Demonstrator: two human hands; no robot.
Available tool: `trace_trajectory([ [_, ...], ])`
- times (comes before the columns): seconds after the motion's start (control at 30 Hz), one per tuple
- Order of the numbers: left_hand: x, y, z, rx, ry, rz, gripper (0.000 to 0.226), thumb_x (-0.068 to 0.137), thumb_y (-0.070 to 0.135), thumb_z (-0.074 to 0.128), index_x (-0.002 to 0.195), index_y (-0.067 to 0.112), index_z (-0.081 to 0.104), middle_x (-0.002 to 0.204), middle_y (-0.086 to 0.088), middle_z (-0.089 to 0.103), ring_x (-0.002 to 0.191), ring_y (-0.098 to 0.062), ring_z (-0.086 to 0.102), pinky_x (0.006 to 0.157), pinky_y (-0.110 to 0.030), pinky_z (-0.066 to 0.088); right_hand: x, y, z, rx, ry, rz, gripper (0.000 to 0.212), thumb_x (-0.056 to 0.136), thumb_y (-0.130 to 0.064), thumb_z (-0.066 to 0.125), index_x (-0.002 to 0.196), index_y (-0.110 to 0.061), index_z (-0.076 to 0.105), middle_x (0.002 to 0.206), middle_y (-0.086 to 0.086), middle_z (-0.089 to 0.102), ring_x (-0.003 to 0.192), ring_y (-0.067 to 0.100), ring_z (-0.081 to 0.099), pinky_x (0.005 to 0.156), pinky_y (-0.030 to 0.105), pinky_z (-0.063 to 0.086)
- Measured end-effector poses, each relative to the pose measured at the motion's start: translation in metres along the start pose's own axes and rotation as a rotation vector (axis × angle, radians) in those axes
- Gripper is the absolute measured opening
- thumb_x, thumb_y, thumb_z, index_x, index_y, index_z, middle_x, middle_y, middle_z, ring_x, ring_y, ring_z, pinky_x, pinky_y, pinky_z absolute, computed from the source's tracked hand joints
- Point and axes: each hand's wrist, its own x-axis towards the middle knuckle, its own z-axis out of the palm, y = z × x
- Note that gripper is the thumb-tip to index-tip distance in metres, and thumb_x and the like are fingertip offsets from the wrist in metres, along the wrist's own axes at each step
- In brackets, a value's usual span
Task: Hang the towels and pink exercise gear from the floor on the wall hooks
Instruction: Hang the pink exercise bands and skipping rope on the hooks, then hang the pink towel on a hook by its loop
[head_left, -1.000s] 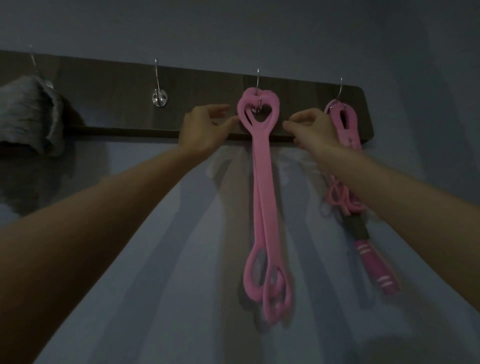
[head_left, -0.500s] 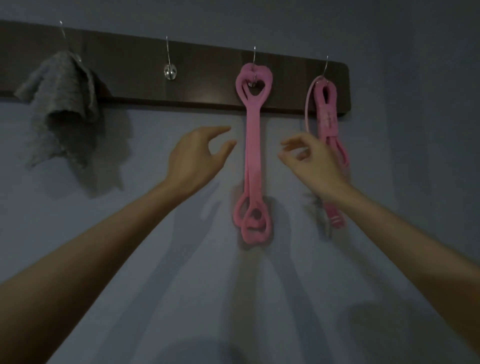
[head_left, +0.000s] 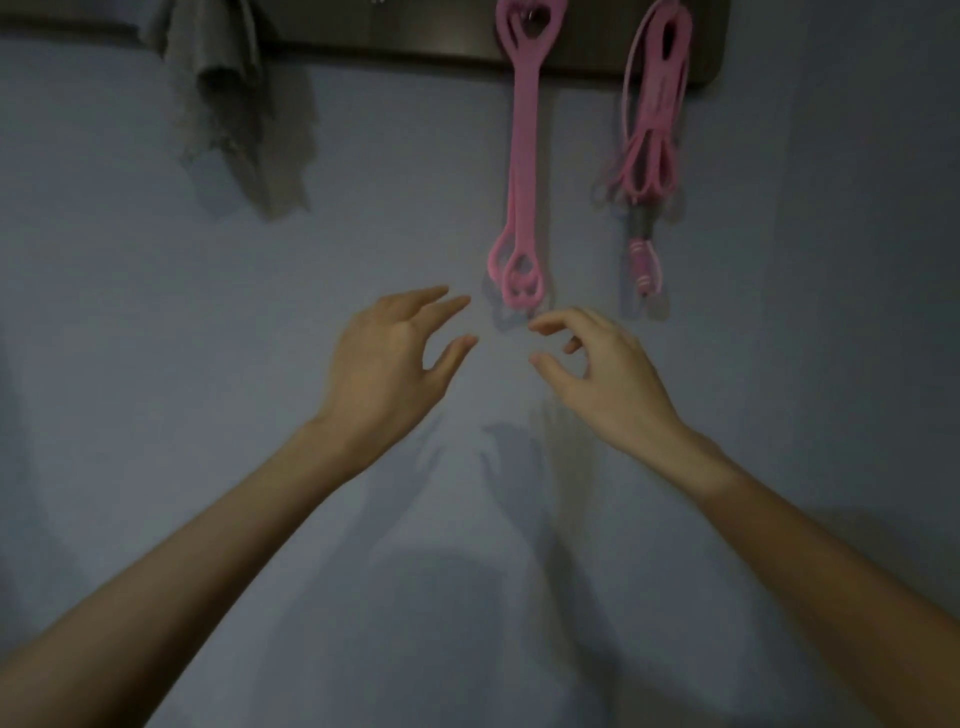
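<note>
Head view shows both hands bare in front of the wall (head_left: 156, 364). The left grip (head_left: 384, 374) is spread, thumb apart from the fingers, holding nothing. The right grip (head_left: 602, 379) is loosely curled, with forefinger and thumb apart, and is likewise empty.

Just above the right grip's fingertips hang the bottom loops of the pink resistance band (head_left: 522, 156). It runs straight up to the dark rail (head_left: 415, 39) high above both grips. Further to the right of that grip, and higher, the pink jump rope (head_left: 652, 145) dangles in a bundle of coils, handles at the bottom. High above the left grip and to its left, the grey towel (head_left: 223, 93) droops from the rail in uneven folds.

The hooks themselves are cut off by the top edge, so I cannot tell how deeply each item sits.

The nearest risk, as I judge it, is the right grip's fingers brushing the band's lower loops. A knock there would set the long band swinging, and a shallow seat on its hook could let the heart-shaped top jump off.

The rope's coils look loose, so a tug or a bump from the swinging band could shake a loop free and drop the bundle. The towel seems to be caught by a small part of its cloth, and its hanging weight could drag it off.

The floor is out of view, so anything left there could be overlooked.
</note>
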Motion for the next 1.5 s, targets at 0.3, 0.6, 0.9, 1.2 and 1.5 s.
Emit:
trace_trajectory([
  [0.3,-0.135,-0.026,-0.025,0.123,-0.203,-0.095,0.044,0.094,0.047,0.046,0.133,0.028,0.052,0.138,0.003,0.053,0.126,-0.021,0.05,0.104,-0.041,0.039,-0.108,-0.043,0.049,-0.011,-0.221,-0.036,0.027,0.086,-0.031,0.059,0.113,-0.028,0.058,0.109,-0.01,0.06,0.099,0.013,0.054,0.088,0.033,0.043],
  [0.6,-0.263,-0.114,0.0,0.189,-0.414,-0.244,0.043,0.095,0.043,0.046,0.134,0.028,0.049,0.14,0.002,0.051,0.126,-0.021,0.05,0.106,-0.038,0.034,-0.196,-0.074,0.176,0.033,-0.48,-0.006,0.027,0.087,-0.028,0.058,0.114,-0.026,0.058,0.113,-0.008,0.061,0.104,0.016,0.055,0.087,0.029,0.039],
  [0.9,-0.384,-0.228,0.048,0.099,-0.696,-0.347,0.042,0.093,0.039,0.052,0.132,0.025,0.053,0.135,-0.001,0.056,0.121,-0.023,0.054,0.102,-0.038,0.039,-0.272,-0.085,0.33,0.099,-0.705,0.245,0.024,0.086,-0.024,0.061,0.111,-0.021,0.06,0.111,-0.003,0.063,0.105,0.019,0.056,0.088,0.035,0.046],
  [1.2,-0.514,-0.288,0.123,-0.032,-0.966,-0.539,0.04,0.09,0.032,0.056,0.129,0.023,0.055,0.13,-0.001,0.06,0.119,-0.025,0.055,0.099,-0.037,0.039,-0.369,-0.056,0.453,0.084,-0.901,0.49,0.021,0.079,-0.012,0.064,0.101,-0.015,0.064,0.102,0.007,0.065,0.097,0.029,0.06,0.083,0.036,0.048],
  [1.5,-0.745,-0.299,0.256,-0.096,-1.241,-0.622,0.044,0.094,0.036,0.049,0.137,0.026,0.045,0.135,0.001,0.055,0.118,-0.023,0.053,0.095,-0.036,0.041,-0.576,0.027,0.606,0.13,-1.08,0.66,0.023,0.082,-0.012,0.058,0.104,-0.013,0.064,0.113,0.009,0.063,0.107,0.027,0.059,0.093,0.035,0.047],
])
